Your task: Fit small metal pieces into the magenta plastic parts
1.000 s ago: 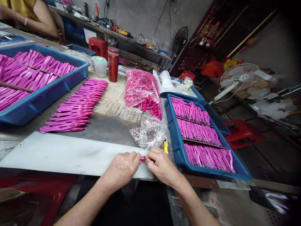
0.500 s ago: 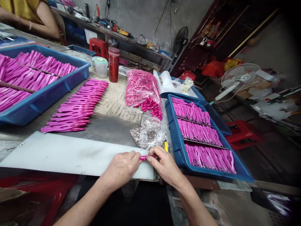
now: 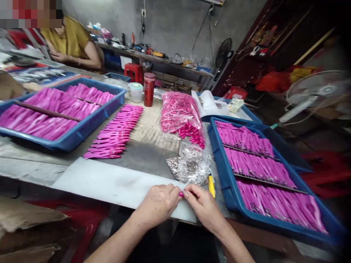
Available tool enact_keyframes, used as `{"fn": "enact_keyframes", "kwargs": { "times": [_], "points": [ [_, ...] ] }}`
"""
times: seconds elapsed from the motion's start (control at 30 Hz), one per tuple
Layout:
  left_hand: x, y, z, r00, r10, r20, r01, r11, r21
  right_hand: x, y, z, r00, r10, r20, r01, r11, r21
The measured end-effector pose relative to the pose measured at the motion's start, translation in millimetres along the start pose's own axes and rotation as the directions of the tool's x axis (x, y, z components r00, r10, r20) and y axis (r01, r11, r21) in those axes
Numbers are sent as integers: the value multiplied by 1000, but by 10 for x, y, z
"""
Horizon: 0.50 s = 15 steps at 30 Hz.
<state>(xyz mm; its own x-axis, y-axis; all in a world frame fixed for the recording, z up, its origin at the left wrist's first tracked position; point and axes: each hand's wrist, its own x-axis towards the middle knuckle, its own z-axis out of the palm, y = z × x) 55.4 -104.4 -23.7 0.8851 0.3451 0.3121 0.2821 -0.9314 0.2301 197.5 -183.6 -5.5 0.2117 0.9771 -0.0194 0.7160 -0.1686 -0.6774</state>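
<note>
A small magenta piece shows between my two hands, above the right end of a long pale board. My left hand is closed around it, with most of it hidden by the fingers. The thumb and forefinger of my right hand pinch its other end. Just beyond the hands lies crumpled clear plastic with small metal parts. Further back is a clear bag of magenta pieces. A row of assembled pink pieces lies to the left of the bag.
Blue trays of pink parts stand at the left and right. A yellow-handled tool lies by my right hand. Behind are a red bottle and lidded tub. A person sits at the back left.
The view has swung left, so the table's contents appear further right and the person shows more fully. Less of the magenta piece is visible between my fingers.
</note>
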Motion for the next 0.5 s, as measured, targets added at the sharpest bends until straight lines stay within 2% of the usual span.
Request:
{"fn": "enact_keyframes", "kwargs": {
  "times": [0.33, 0.43, 0.5],
  "points": [
    [-41, 21, -35, 998, -52, -24, 54, 995, 84, -29, 214, 165, 979, -128, -160, 135, 990, 32],
    [-83, -57, -116, 996, -78, -36, 82, 991, 106, -22, 326, 214, 947, -195, -254, 200, 980, -8],
    [-120, -154, -190, 993, -109, -48, 114, 985, 128, -10, 394, 251, 906, -279, -317, 269, 960, -77]
  ]
}}
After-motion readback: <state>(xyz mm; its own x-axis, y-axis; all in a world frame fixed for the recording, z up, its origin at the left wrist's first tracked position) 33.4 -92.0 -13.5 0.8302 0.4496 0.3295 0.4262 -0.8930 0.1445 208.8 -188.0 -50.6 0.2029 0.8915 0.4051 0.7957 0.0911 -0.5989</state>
